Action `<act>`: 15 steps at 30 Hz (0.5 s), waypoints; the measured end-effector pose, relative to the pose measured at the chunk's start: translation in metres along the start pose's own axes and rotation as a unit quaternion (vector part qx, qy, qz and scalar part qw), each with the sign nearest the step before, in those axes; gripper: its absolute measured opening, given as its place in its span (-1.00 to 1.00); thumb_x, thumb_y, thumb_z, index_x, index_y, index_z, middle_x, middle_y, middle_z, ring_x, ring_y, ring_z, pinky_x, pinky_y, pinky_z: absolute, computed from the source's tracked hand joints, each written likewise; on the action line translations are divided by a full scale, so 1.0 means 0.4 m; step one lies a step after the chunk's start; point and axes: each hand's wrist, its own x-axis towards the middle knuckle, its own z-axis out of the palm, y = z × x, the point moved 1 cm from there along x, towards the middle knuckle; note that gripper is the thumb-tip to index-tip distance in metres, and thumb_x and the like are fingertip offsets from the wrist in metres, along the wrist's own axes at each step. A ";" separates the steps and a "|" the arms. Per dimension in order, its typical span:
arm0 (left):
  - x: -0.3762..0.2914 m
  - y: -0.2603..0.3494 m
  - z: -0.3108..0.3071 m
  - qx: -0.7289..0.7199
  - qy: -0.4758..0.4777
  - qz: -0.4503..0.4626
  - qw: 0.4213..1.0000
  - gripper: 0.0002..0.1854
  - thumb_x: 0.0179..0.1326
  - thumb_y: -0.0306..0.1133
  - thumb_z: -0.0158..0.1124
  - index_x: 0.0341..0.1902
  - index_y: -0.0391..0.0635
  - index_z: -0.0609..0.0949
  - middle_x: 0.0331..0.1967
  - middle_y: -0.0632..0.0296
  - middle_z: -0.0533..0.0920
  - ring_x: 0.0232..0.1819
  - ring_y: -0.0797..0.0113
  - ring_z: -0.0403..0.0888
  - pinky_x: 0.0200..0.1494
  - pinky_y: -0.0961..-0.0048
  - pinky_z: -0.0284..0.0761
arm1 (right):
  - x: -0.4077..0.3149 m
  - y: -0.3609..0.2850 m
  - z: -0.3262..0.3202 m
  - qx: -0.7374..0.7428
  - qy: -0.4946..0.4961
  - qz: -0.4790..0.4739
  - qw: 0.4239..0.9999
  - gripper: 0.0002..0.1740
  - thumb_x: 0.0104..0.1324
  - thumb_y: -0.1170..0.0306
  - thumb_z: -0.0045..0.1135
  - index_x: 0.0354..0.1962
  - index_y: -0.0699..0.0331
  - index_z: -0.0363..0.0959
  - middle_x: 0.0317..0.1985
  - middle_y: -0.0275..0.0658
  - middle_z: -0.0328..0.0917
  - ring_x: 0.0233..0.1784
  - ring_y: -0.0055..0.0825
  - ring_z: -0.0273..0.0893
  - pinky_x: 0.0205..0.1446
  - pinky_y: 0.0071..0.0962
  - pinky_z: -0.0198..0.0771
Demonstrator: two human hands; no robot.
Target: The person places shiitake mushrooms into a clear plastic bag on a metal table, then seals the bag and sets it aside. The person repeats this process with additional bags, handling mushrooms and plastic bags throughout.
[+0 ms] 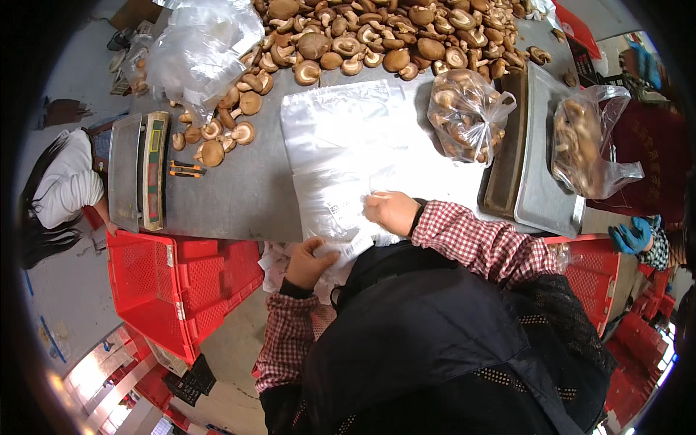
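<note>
A flat stack of clear plastic bags (310, 155) lies on the metal table in front of me, partly washed out by glare. My right hand (392, 212) rests on it with curled fingers; whether they pinch anything is hidden. Beside those fingers, a printed white label (341, 209) shows on the plastic. At the table's near edge, my left hand (307, 263) grips a strip of white labels (356, 247) between thumb and fingers. To the right of the stack sits a knotted clear bag of shiitake mushrooms (462, 117).
Loose shiitake mushrooms (348, 46) heap across the far side. Left are a digital scale (155, 171), orange-handled snips (186, 169) and crumpled plastic bags (198, 60). Another filled bag (579, 147) lies on a scale pan (535, 201) at right. Red crates (179, 283) stand below; people flank the table.
</note>
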 end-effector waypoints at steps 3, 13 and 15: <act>-0.019 0.047 0.011 -0.026 -0.039 0.104 0.993 -0.74 -0.01 -0.47 0.38 -0.21 -0.23 0.60 -0.36 0.32 0.59 -0.30 0.51 0.49 -0.17 0.53 0.41 | 0.037 0.009 -0.045 0.227 0.058 0.159 0.959 -0.95 0.18 0.49 0.09 -0.41 0.28 0.50 -0.42 -0.28 0.43 -0.29 -0.37 0.46 -0.19 -0.41 0.40; 0.262 0.000 0.044 0.170 0.175 0.041 0.969 -0.75 0.05 -0.35 0.29 -0.32 -0.34 0.62 -0.54 0.04 0.63 -0.50 0.38 0.56 -0.39 0.40 0.44 | 0.011 -0.038 -0.141 0.137 0.205 0.041 0.968 -0.74 0.11 0.50 0.12 -0.20 0.30 0.41 -0.21 -0.09 0.47 -0.15 -0.09 0.46 -0.10 -0.24 0.40; 0.248 -0.028 0.023 0.253 0.162 0.035 0.953 -0.72 0.06 -0.33 0.29 -0.31 -0.36 0.63 -0.52 0.02 0.66 -0.48 0.39 0.59 -0.39 0.40 0.45 | -0.014 -0.046 -0.081 0.118 -0.024 0.060 0.991 -0.70 0.07 0.44 0.22 -0.20 0.25 0.43 -0.26 -0.18 0.45 -0.14 -0.14 0.44 -0.07 -0.24 0.40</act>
